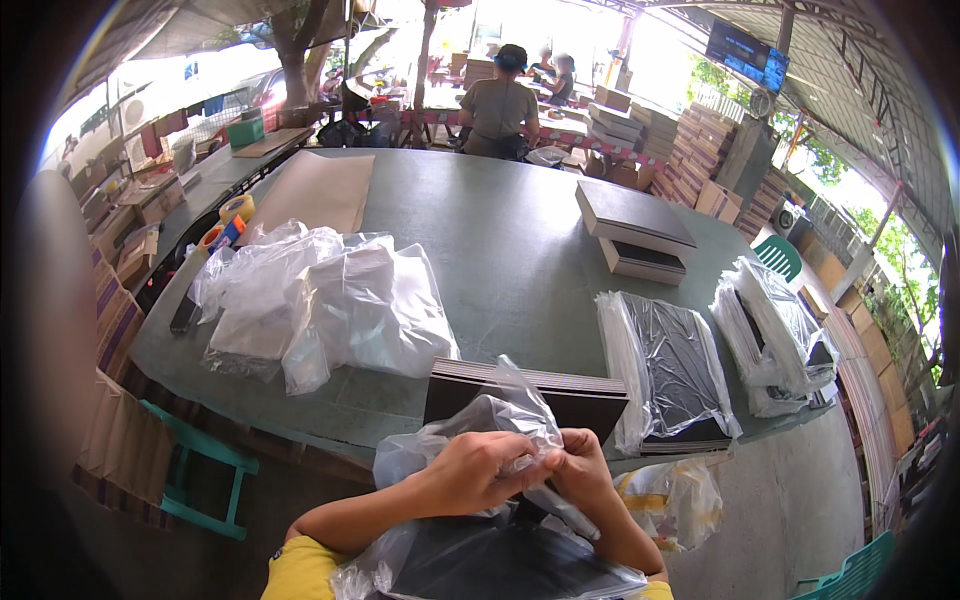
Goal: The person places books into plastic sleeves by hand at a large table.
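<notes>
Both hands come together over a clear plastic bag (530, 410) in front of my body. My left hand (484, 468) has its fingers closed on the crumpled plastic. My right hand (580, 466) pinches the same bag just beside it. Below them, a dark flat panel wrapped in clear plastic (480, 560) lies close against me. Right behind my hands, a stack of dark boards with pale edges (590, 402) rests at the table's front edge, partly hidden by the bag. A loose pile of clear plastic bags (330, 300) sits to the left.
Plastic-wrapped dark boards (670, 370) and another wrapped stack (775, 335) lie on the right of the grey-green table (480, 230). Two dark-topped boxes (635, 225) stand farther back. Brown paper (310, 190) and tape rolls (236, 208) lie far left. A seated person (500, 105) is beyond.
</notes>
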`<state>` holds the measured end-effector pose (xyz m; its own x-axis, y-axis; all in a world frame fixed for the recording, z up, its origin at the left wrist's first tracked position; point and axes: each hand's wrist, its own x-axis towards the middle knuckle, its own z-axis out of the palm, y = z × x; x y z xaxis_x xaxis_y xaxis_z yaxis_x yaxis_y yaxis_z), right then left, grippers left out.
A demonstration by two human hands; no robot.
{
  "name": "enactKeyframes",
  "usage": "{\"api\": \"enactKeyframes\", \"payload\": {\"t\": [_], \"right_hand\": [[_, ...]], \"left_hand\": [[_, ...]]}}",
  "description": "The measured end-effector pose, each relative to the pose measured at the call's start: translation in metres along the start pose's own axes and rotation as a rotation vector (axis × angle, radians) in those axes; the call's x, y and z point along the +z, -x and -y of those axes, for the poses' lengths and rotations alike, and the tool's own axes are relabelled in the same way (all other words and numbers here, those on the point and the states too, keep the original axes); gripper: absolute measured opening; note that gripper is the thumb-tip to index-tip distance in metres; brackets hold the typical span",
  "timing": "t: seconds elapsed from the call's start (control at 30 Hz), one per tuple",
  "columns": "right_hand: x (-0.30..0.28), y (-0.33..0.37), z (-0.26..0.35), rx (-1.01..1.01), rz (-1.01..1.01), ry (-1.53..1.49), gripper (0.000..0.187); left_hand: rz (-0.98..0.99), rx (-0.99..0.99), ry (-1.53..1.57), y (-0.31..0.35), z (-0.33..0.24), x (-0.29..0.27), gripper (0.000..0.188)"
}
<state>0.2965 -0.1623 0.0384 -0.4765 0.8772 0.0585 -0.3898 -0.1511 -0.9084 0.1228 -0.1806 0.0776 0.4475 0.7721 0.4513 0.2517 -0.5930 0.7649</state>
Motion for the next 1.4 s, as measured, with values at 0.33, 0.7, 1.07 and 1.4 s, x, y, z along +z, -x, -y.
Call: {"api": "enactKeyframes", "payload": {"t": [0.33,0.7,1.07,1.4], "right_hand": [[-0.007,-0.007,-0.005,0.046,0.033,-0.208,0.025],[-0.003,-0.011,0.003,0.028,-0.003,-0.167,0.018],[-0.005,-0.012,-0.009,0.028,0.001,-0.102,0.026],[-0.005,-0.009,-0.006,0.059,0.031,-0.153,0.025]], "left_hand": [[0.038,-0.399,0.553,0.007,0.022,0.002,0.017],[-0.025,-0.377,0.452,0.004,0.024,0.002,0.017],[-0.142,-0.186,0.251,0.004,0.030,0.011,0.013],[-0.267,-0.231,0.367,0.009,0.033,0.010,0.011]]}}
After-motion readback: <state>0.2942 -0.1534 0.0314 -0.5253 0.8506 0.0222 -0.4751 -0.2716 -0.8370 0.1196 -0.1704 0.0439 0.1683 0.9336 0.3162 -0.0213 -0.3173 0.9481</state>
